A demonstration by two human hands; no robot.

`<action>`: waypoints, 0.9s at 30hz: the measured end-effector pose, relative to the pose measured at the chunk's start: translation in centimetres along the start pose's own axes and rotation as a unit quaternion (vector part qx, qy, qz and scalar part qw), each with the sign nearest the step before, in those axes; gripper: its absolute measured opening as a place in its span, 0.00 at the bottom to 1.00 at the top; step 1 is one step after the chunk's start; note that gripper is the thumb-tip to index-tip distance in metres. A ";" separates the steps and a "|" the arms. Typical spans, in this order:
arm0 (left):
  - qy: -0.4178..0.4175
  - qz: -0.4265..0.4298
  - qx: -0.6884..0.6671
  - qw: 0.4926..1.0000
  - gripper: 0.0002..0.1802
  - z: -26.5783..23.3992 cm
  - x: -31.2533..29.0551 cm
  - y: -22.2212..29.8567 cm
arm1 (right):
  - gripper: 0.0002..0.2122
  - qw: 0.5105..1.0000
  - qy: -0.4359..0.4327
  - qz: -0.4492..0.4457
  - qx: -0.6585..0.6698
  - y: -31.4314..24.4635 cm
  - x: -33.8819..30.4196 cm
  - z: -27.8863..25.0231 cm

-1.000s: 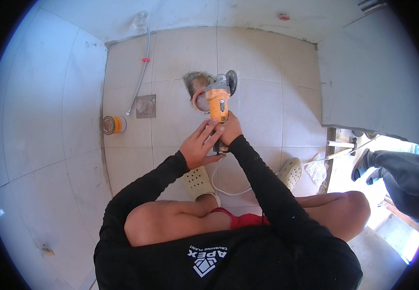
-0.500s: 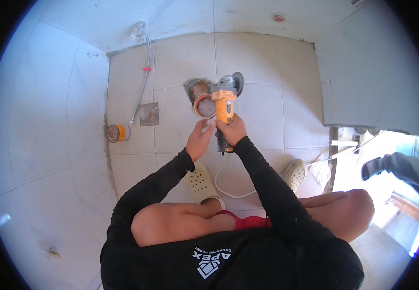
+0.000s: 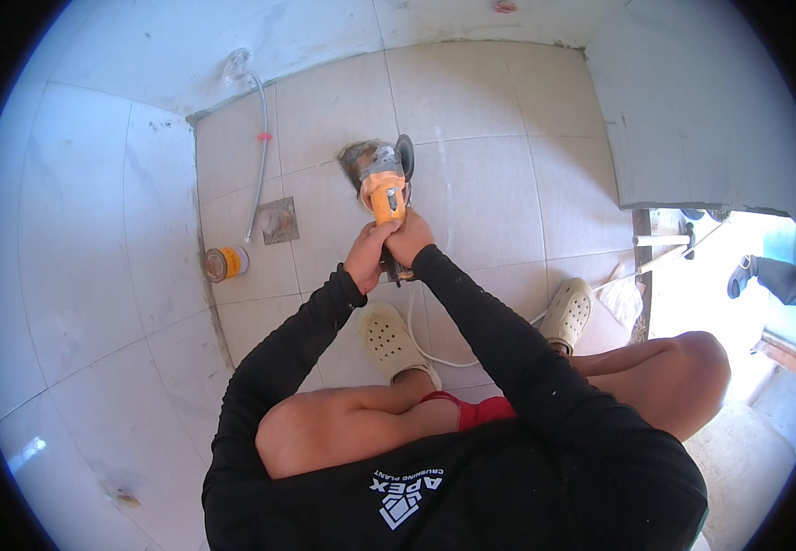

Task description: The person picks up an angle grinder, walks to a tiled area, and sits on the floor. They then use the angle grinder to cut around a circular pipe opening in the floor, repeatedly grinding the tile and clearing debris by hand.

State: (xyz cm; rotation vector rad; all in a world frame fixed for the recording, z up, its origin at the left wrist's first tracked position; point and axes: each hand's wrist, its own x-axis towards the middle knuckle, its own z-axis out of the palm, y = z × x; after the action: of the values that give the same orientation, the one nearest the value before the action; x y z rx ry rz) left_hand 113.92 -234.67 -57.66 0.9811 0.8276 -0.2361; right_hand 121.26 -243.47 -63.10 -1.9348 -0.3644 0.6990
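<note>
An orange and grey angle grinder [image 3: 386, 196] points away from me, low over the floor. Its dark disc [image 3: 405, 158] stands edge-up on the right side of the head. My right hand [image 3: 410, 241] is closed around the rear of the body. My left hand [image 3: 366, 257] grips the same handle from the left, its fingers against my right hand. Beneath the grinder lies a rough hole [image 3: 354, 158] cut in the tiles. The orange pipe mouth [image 3: 365, 198] in it is mostly covered by the tool. Whether the disc touches anything is hidden.
A yellow-labelled can [image 3: 225, 264] lies by the left wall. A flexible hose [image 3: 259, 174] runs down from the far wall, beside a square drain [image 3: 279, 221]. A white cord [image 3: 453, 364] loops between my clogs. At right are pipes [image 3: 662, 241] and another person's dark-clothed limb [image 3: 779, 280].
The grinder has moved left, over the pipe mouth that showed before. My left hand, earlier beside the tool, has closed on its handle. The view has shifted slightly.
</note>
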 end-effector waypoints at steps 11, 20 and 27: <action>0.039 0.120 0.079 0.989 0.38 1.0 1.4 -1.7 | 0.20 0.993 -0.043 -0.052 0.098 1.9 -0.1 -1.2; 0.071 0.125 0.229 0.963 0.49 2.9 2.3 -2.0 | 0.16 0.967 -0.149 0.001 0.204 4.3 1.0 -4.5; 0.077 0.117 0.058 0.988 0.42 2.9 1.2 -2.3 | 0.21 0.996 -0.057 -0.050 -0.035 1.1 -0.3 -4.1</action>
State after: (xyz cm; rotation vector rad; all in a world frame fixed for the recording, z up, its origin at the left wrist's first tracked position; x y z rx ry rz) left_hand 115.01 -238.14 -59.17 1.2073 0.8378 -0.0057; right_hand 123.48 -247.03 -62.66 -1.9314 -0.5603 0.7413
